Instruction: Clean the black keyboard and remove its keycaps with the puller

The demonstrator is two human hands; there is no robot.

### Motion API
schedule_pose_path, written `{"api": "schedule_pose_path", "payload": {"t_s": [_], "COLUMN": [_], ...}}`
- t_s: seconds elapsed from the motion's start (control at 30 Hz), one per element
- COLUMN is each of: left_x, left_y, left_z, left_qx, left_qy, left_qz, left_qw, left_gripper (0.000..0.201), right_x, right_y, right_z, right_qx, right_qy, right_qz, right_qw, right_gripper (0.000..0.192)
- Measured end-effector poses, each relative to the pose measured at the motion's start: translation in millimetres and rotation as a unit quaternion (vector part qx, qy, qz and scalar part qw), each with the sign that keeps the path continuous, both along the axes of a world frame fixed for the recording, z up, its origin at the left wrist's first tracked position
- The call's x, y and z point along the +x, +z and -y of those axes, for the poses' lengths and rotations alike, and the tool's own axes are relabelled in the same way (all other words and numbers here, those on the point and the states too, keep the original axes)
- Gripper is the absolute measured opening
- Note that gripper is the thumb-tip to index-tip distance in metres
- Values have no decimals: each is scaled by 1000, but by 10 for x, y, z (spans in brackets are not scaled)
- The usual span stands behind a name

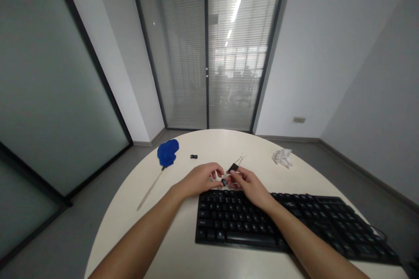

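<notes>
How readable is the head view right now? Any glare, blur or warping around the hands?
Head view: wide-angle warping bends walls and the keyboard; ceiling-light glare sits only on the far glass; left hand and right hand are evenly lit, the small dark piece between them too tiny to identify.

A round table (183, 261) in pale cream fills the lower half. On it, at 5 o'clock, lies a black keyboard (294, 226) with faint white lettering on its keys. At the centre, the left hand (199, 179) and right hand (249, 185) pinch a small black keycap (224, 182); just above at 1 o'clock sits a black puller (233, 167) with thin silver wires. At 10 o'clock lies a bright blue duster (167, 153) on a pale stick, with two tiny black keys (194, 156) beside it. At 2 o'clock is a crumpled white tissue (282, 158). Floor grey, walls white, door frames black.
</notes>
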State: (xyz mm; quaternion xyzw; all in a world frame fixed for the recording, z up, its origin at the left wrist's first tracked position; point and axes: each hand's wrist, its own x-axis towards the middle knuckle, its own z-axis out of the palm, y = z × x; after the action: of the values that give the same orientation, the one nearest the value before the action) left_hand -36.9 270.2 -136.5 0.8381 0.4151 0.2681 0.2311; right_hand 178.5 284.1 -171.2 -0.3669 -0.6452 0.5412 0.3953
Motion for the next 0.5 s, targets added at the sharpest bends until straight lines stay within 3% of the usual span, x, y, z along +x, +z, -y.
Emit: {"api": "schedule_pose_path", "payload": {"t_s": [0.2, 0.37, 0.43, 0.5], "left_x": [62, 87, 73, 38], "left_y": [43, 9, -11, -37], "left_z": [55, 55, 14, -66], "left_qx": [113, 123, 122, 137], "left_qy": [-43, -48, -25, 38], "left_qz": [-95, -48, -11, 16], "left_qw": [988, 990, 992, 990], "left_gripper": [22, 22, 21, 18], "right_x": [16, -1, -10, -18], "right_y": [-39, -44, -43, -39], "right_z": [-32, -23, -19, -16], "right_qx": [-21, -24, -21, -18], "right_qy": [-31, -64, -77, -79], "right_qz": [-36, -55, -60, -58], "right_qw": [999, 996, 995, 995], "right_gripper": [44, 49, 48, 48]}}
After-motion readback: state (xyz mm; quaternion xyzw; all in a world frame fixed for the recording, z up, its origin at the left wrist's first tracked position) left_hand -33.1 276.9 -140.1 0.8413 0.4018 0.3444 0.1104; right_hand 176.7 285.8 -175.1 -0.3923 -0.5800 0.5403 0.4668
